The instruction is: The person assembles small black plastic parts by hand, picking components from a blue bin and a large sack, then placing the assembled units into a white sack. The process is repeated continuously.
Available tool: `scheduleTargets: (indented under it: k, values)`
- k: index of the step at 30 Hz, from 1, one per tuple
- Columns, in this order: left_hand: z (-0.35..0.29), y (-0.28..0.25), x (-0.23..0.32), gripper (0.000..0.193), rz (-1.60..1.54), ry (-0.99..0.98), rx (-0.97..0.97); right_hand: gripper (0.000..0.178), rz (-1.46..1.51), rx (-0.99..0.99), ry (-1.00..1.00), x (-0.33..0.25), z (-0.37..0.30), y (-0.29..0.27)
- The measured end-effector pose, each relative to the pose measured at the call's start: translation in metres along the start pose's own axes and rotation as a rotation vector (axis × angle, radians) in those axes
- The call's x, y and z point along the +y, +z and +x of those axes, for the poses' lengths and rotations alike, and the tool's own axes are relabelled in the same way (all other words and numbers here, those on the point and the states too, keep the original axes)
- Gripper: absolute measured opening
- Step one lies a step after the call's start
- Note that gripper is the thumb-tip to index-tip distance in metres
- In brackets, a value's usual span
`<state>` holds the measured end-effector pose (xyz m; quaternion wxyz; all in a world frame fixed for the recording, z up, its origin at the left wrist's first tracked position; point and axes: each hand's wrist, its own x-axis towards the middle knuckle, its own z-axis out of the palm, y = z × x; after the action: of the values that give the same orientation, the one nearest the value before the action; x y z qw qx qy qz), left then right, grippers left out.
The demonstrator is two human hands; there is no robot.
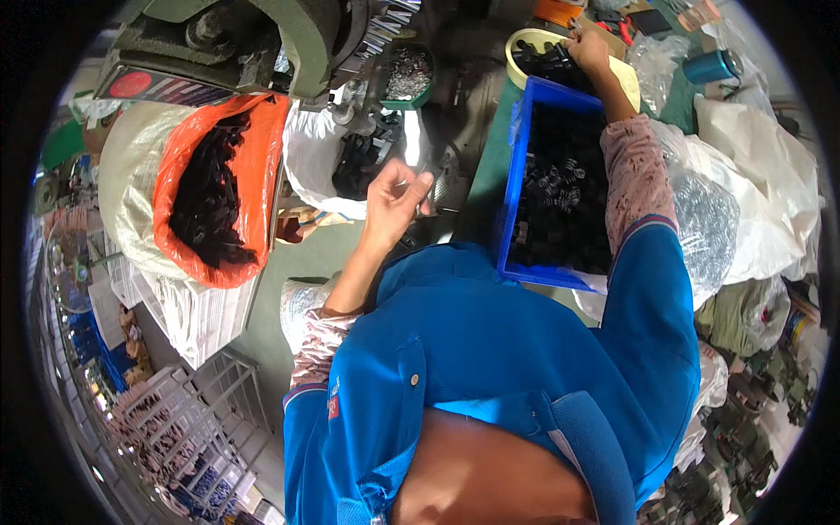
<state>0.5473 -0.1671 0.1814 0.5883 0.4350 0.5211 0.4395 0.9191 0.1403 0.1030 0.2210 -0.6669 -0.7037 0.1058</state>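
My left hand (395,203) is raised in front of my body, beside the machine. Its fingers are curled toward the thumb, and whatever may lie between them is too small to make out. At the far right my right hand (590,52) reaches over a pale yellow bowl (514,72) of black parts (549,63). Those fingers bend down at the bowl's edge, their tips partly hidden. Under my right forearm stands a blue bin (516,188) filled with small black pieces (560,144), some with shiny ribbed faces.
An orange-lined sack (273,166) of long black parts stands at left. A white bag (313,162) with black pieces sits beside it. A green machine (306,44) and a green tray (408,103) of small metal parts are ahead. Plastic bags (752,201) and a blue cup (710,67) lie right.
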Motion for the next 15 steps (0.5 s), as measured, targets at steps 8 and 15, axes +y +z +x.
scheduleTargets:
  k: [8,15]
  values:
    - [-0.001,-0.019,-0.005,0.021,-0.159,0.212,0.023,0.03,0.128,-0.067,0.035,-0.042,-0.015,-0.024]
    - [0.024,-0.052,0.01,0.024,-0.024,0.265,-0.022,0.03,1.232,-0.488,-0.039,-0.193,-0.155,-0.071]
